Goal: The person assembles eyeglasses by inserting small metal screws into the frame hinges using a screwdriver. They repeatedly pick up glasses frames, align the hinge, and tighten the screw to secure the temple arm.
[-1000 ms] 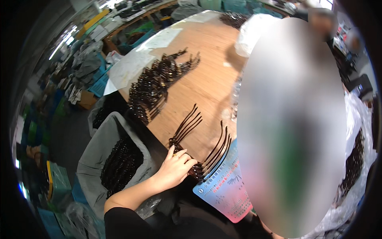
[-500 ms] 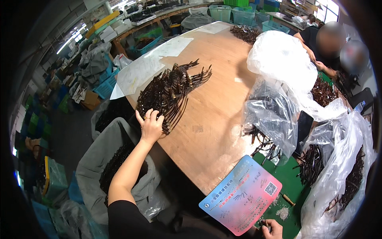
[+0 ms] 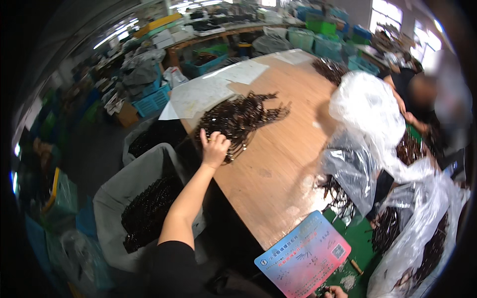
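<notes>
In the head view, our left hand (image 3: pixel 215 149), fingers parted, lies over the near end of the dark eyeglass frames (image 3: pixel 233 116) heaped at the left edge of the wooden table (image 3: pixel 278 159); we cannot tell whether it grasps any. Our right hand (image 3: pixel 336 292), cropped beside the blue-pink card (image 3: pixel 304 256), has an unclear grip. We judge handling the pile the step; the next move calls for a light, untangling touch.

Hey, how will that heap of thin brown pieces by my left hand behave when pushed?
The heap would probably spread rather than move as one, since its pieces overlap and stick out unevenly. Shiny glints suggest smooth, somewhat slippery surfaces. The slim ends seem fairly stiff, fanning out nearly straight.
</notes>
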`<control>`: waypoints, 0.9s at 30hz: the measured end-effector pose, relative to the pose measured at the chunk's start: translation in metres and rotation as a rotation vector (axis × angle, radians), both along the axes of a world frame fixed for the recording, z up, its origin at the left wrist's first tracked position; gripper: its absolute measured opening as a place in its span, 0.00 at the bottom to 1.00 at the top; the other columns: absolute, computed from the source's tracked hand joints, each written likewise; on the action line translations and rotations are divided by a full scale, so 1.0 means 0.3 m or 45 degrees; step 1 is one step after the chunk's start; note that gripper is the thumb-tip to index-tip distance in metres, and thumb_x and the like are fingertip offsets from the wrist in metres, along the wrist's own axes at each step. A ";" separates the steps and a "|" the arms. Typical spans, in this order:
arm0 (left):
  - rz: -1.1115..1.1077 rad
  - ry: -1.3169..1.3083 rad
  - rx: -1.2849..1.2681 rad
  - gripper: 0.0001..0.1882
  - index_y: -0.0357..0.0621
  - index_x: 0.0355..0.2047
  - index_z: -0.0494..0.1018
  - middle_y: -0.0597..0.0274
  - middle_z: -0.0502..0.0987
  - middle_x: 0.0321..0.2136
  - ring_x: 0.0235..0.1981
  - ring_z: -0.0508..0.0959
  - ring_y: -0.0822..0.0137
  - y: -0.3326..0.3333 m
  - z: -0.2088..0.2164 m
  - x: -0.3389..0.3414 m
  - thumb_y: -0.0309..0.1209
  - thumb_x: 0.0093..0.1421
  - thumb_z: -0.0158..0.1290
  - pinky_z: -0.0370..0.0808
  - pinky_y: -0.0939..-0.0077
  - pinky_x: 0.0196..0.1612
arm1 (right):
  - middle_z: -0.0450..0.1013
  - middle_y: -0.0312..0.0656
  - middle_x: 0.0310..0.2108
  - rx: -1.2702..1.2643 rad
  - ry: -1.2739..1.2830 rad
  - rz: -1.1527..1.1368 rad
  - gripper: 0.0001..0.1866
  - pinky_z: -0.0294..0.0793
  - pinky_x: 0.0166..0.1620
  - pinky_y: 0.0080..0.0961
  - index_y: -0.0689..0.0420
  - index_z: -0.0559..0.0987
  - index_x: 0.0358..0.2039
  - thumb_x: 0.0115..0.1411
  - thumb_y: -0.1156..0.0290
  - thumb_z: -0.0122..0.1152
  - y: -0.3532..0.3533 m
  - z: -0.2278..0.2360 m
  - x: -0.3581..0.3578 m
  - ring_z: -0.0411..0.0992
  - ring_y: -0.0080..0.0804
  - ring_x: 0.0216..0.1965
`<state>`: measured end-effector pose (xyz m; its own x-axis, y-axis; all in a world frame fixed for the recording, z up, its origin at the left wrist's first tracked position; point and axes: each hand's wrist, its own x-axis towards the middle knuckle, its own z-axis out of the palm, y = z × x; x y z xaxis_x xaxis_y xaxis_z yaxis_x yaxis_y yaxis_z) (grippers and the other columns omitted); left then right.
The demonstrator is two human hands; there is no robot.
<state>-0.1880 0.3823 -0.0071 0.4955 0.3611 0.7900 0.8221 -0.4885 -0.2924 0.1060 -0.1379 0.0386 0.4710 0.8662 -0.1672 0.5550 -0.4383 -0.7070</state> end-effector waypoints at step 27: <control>-1.178 -0.057 -1.116 0.09 0.42 0.31 0.72 0.57 0.74 0.31 0.35 0.75 0.55 -0.729 0.180 0.706 0.19 0.49 0.50 0.72 0.66 0.38 | 0.73 0.47 0.31 0.209 0.080 -0.037 0.12 0.73 0.36 0.28 0.61 0.75 0.36 0.52 0.68 0.59 -0.133 -0.050 0.026 0.73 0.41 0.31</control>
